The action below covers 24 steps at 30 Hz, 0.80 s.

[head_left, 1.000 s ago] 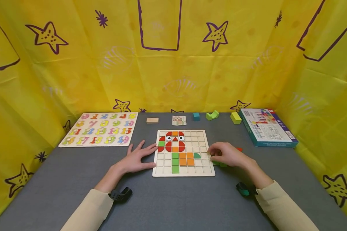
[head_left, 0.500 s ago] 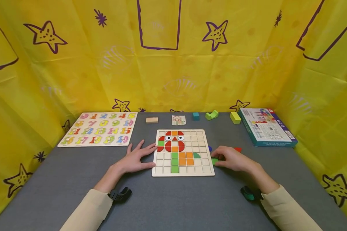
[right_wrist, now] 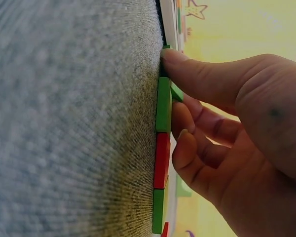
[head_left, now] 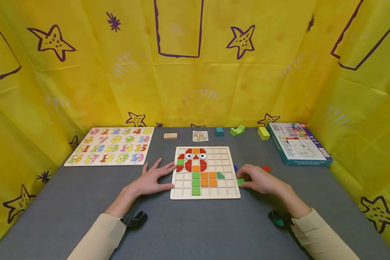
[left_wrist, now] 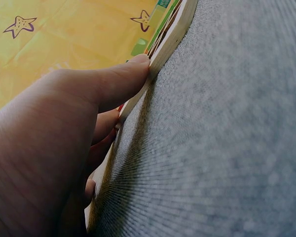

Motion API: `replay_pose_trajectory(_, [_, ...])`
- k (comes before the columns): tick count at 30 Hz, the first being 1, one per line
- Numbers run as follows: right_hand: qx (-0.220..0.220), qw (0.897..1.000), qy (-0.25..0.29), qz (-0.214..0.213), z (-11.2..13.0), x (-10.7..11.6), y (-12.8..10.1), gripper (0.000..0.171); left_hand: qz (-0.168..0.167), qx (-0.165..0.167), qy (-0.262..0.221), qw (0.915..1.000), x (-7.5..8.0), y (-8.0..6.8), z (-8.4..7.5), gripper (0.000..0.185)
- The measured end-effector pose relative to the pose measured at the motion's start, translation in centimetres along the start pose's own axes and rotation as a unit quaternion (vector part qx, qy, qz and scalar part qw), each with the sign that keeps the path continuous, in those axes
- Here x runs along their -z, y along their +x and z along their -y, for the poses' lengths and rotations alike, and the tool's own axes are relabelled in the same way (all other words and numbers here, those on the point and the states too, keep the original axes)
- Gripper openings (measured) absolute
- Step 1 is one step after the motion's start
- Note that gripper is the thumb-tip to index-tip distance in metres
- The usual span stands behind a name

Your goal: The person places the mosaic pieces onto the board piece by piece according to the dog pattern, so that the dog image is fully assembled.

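A pale wooden grid board (head_left: pixel 219 193) lies mid-table, with red, orange and green tiles set in it as a bird-like figure. My left hand (head_left: pixel 152 180) rests beside its left edge, fingers spread; in the left wrist view the thumb (left_wrist: pixel 123 81) touches the board's edge. Just off the right edge, my right hand (head_left: pixel 260 179) pinches a green tile (head_left: pixel 240 182) between thumb and fingers, low over the table. The right wrist view has more tiles under that hand, among them a green tile (right_wrist: pixel 163 104) and a red tile (right_wrist: pixel 161 159). The palm hides part of this pile in the head view.
A small picture card (head_left: pixel 200 136) lies behind the board, near a wooden block (head_left: pixel 170 136), a blue cube (head_left: pixel 219 131), a green curved block (head_left: pixel 237 130) and a yellow block (head_left: pixel 263 133). A number puzzle (head_left: pixel 108 146) is at back left, a game box (head_left: pixel 300 144) at back right.
My right hand has shifted slightly right, away from the board's edge, and a green tile and a blue piece have come into sight beside it. The left hand has stayed in place.
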State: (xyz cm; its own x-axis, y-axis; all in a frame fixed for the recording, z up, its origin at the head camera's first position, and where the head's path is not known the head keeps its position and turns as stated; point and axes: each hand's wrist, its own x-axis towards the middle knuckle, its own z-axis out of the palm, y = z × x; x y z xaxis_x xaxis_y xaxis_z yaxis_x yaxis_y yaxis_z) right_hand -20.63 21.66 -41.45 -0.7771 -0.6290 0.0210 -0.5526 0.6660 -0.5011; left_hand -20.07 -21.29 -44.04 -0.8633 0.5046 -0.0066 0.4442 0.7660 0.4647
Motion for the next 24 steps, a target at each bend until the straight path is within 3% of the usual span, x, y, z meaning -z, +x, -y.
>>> replay_pose_trajectory(15, [0.01,0.999,0.003,-0.038,0.0,1.4,-0.5,0.012,0.001,0.002,-0.002,1.0,-0.1,0.2,-0.1,0.08])
replay_pose_trajectory(24, [0.034,0.998,0.046,-0.034,2.1,0.4,1.3,0.013,0.004,0.009,-0.001,1.0,-0.2,0.2,0.1,0.08])
